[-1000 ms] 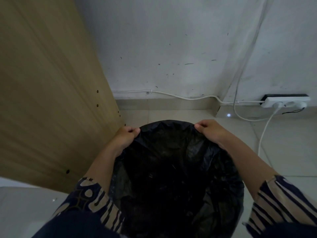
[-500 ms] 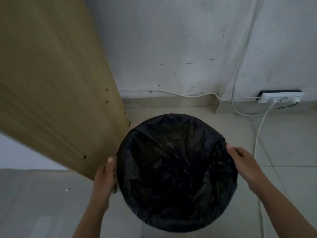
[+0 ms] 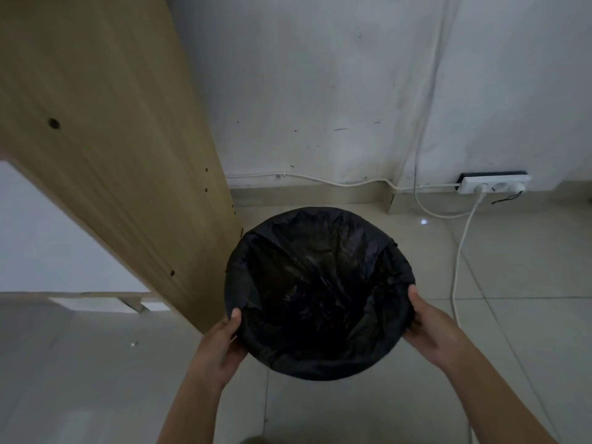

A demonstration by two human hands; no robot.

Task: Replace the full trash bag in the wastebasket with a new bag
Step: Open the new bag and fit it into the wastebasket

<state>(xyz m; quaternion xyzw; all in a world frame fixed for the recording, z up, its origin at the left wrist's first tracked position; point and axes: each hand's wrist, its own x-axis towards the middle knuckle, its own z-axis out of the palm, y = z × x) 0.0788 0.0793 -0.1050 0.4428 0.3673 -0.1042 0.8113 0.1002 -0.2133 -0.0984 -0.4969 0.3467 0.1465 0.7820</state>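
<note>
Head view. Wastebasket [image 3: 320,363], round, on tiled floor [image 3: 512,315] beside wooden panel [image 3: 112,155]; lined with black trash bag [image 3: 317,283] folded over the rim (interior dark, contents not discernible). Left hand [image 3: 221,344] grips the bag at the near-left rim, thumb on top. Right hand [image 3: 429,328] grips the near-right rim likewise. Power strip [image 3: 493,184] at wall base, well apart.

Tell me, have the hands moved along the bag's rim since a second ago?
Yes. Both the left hand and right hand slid from the rim's wall-side edge round the black trash bag to its near sides.
</note>
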